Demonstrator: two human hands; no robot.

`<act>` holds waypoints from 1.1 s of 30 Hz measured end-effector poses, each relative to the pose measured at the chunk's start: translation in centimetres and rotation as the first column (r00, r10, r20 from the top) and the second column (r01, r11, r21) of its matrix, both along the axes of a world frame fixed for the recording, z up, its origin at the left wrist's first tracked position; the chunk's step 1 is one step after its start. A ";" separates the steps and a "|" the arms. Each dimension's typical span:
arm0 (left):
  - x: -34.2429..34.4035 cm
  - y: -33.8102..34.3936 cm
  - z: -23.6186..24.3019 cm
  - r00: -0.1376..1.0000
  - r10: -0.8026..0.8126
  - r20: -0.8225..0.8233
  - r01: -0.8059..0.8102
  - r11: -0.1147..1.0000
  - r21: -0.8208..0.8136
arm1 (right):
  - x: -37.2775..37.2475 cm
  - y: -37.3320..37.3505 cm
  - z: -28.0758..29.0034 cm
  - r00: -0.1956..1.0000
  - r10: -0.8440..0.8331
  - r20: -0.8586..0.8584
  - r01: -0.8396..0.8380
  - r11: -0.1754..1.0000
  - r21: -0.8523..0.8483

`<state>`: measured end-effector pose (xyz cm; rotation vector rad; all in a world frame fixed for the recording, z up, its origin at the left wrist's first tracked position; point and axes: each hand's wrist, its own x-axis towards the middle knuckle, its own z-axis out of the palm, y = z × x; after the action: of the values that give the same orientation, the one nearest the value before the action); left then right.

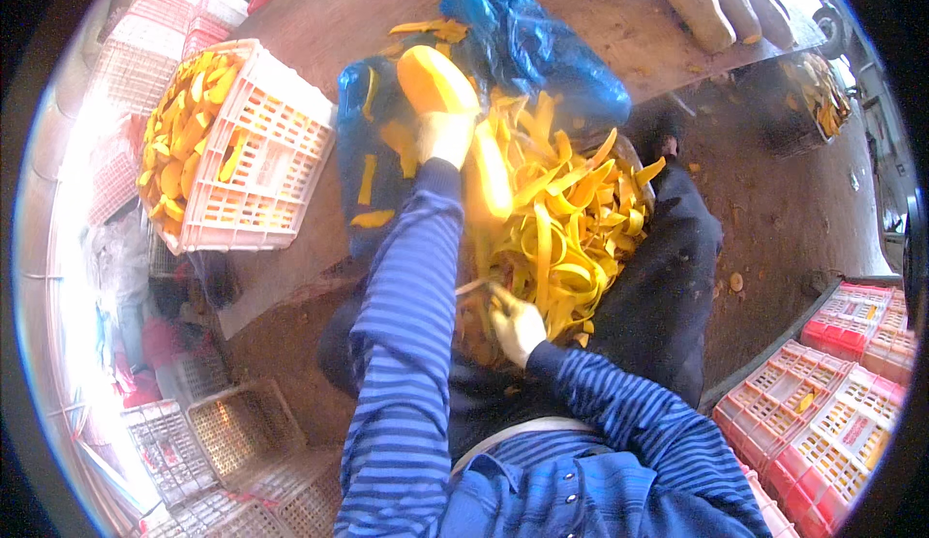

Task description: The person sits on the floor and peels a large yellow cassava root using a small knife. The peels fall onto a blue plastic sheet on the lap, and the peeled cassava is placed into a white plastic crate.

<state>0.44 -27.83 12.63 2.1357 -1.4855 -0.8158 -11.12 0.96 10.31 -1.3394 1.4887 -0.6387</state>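
My left hand (445,132), pale and perhaps gloved, grips a long orange-yellow peeled fruit or vegetable (429,75) above a blue plastic bag (523,44). My right hand (515,325), lower and nearer my body, is closed on a small tool (479,284), probably a peeler or knife, whose shape is too small to make out fully. Beside both hands lies a big heap of curled yellow peels (571,238) between my dark-trousered legs, with a pale yellow elongated piece (492,180) just below my left hand.
A tilted pale crate (252,180) full of orange slices stands at left, by stacked crates (140,30). Large unpeeled tubers or squashes (702,11) lie on a board at top right. Red and white crates (794,412) sit at lower right, grey crates (232,422) at lower left, a scrap container (813,103) at far right.
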 end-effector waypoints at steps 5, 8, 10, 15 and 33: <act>-1.7 -0.1 2.1 0.994 0.103 0.023 -0.104 0.991 0.088 | -1.0 -2.4 -0.4 0.958 -0.221 0.184 0.271 0.908 -0.319; -2.5 -0.4 2.9 0.988 0.058 0.146 -0.081 0.984 0.159 | -1.1 -4.0 0.1 0.961 -0.246 0.126 0.276 0.876 -0.395; -2.7 -0.6 3.2 0.982 0.068 0.175 -0.098 0.981 0.167 | -1.0 -3.3 1.2 0.985 -0.020 -0.171 -0.012 0.982 -0.187; -3.0 -1.0 2.9 0.963 0.046 0.265 -0.094 0.981 0.169 | -0.9 -1.6 3.0 0.992 -0.047 -0.119 0.047 0.999 -0.003; -2.3 -2.1 0.1 0.934 0.019 0.356 -0.069 0.989 0.128 | -1.5 -9.3 2.5 0.990 -0.114 0.084 0.133 0.948 -0.289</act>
<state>-1.90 -29.97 12.75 2.5150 -1.5820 -0.5501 -12.65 -8.32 12.80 -1.4390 1.4725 -1.0088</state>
